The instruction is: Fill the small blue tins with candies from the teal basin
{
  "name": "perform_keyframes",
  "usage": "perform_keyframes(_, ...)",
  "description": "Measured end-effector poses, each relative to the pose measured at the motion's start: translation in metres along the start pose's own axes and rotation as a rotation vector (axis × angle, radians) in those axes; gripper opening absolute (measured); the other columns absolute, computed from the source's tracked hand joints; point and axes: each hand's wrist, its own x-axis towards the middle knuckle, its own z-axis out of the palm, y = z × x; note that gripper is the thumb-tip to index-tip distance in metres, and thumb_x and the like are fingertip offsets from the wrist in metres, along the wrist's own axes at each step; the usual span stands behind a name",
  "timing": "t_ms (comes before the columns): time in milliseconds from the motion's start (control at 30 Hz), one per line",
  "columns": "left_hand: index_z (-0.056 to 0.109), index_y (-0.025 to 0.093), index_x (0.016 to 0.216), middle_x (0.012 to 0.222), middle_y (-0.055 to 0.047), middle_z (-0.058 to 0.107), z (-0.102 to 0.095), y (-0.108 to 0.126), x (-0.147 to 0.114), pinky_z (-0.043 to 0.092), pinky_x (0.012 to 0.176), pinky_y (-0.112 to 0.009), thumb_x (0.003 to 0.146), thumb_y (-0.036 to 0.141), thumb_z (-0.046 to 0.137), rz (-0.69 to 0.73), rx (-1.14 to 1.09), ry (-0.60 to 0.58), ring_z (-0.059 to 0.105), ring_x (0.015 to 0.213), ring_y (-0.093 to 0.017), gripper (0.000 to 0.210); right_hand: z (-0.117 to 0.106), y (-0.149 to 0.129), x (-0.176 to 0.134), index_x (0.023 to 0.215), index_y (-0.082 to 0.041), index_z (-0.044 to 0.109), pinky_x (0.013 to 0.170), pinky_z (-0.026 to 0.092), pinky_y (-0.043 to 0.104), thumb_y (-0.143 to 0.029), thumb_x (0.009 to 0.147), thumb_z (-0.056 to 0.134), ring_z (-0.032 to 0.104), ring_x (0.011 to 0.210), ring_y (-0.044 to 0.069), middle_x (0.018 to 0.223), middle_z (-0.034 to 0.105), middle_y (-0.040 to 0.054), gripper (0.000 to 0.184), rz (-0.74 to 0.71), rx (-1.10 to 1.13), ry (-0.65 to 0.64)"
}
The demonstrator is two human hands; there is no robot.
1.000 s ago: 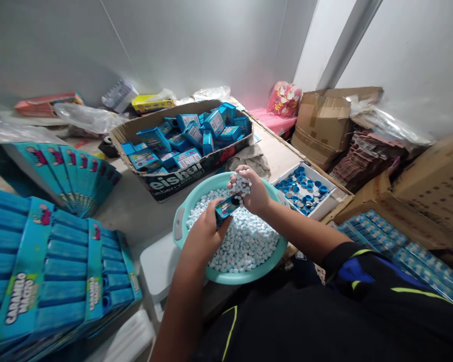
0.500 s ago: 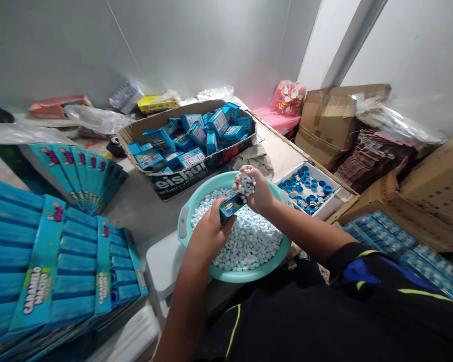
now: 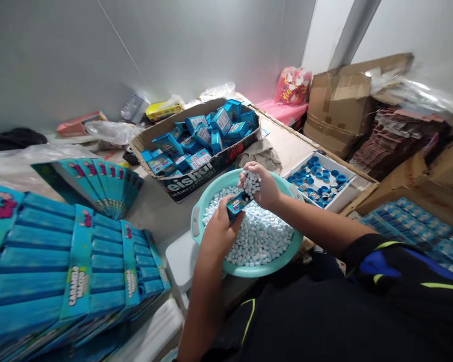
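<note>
Gripping small, blue, rectangular printed box in wrapped fingers of left hand; cupping small, rounded, pale pieces in curled right hand beside box's dark end, above mint-green plastic basin.

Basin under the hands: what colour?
Pale turquoise-green; the basin shows best in the head view, along its near wall.

turquoise basin, pale-blue tablets
</note>
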Motion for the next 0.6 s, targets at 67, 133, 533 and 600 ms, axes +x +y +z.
perform_keyframes(67, 0.047, 0.025, 0.139, 0.135, -0.013, 0.066, 0.0006, -0.0007, 0.0002, 0.053, 0.1, -0.049, 0.096, 0.041, 0.06, 0.005, 0.004, 0.007, 0.065, 0.121, -0.033, 0.047, 0.0003, 0.0, -0.0008, 0.085, -0.023, 0.052, 0.058, 0.053, 0.029, -0.036, 0.07, 0.065, 0.063, 0.06, 0.016, 0.065, 0.061, -0.0036, 0.024, -0.02, -0.03, -0.023)
perform_keyframes(133, 0.047, 0.025, 0.139, 0.135, -0.014, 0.065, 0.0011, -0.0017, 0.0007, 0.052, 0.1, -0.049, 0.096, 0.04, 0.06, 0.014, -0.001, 0.009, 0.065, 0.122, -0.034, 0.048, 0.0013, -0.0001, -0.0024, 0.084, -0.022, 0.052, 0.058, 0.053, 0.029, -0.036, 0.071, 0.065, 0.062, 0.058, 0.016, 0.064, 0.061, -0.0039, 0.023, -0.044, -0.067, -0.057)
perform_keyframes(533, 0.051, 0.025, 0.136, 0.135, -0.014, 0.064, 0.0012, -0.0071, 0.0034, 0.05, 0.107, -0.049, 0.093, 0.033, 0.066, 0.124, -0.051, 0.064, 0.062, 0.127, -0.032, 0.047, 0.0003, 0.0035, -0.0027, 0.074, -0.02, 0.057, 0.065, 0.056, 0.03, -0.035, 0.075, 0.066, 0.065, 0.063, 0.016, 0.072, 0.064, -0.0011, 0.017, -0.067, -0.11, -0.095)
perform_keyframes(600, 0.051, 0.024, 0.137, 0.138, -0.013, 0.062, 0.0005, -0.0073, 0.0039, 0.047, 0.111, -0.049, 0.092, 0.031, 0.066, 0.158, -0.051, 0.066, 0.059, 0.131, -0.031, 0.048, 0.0003, 0.0029, -0.0029, 0.074, -0.02, 0.057, 0.065, 0.055, 0.029, -0.036, 0.075, 0.067, 0.065, 0.063, 0.015, 0.071, 0.064, -0.0013, 0.019, -0.058, -0.105, -0.107)
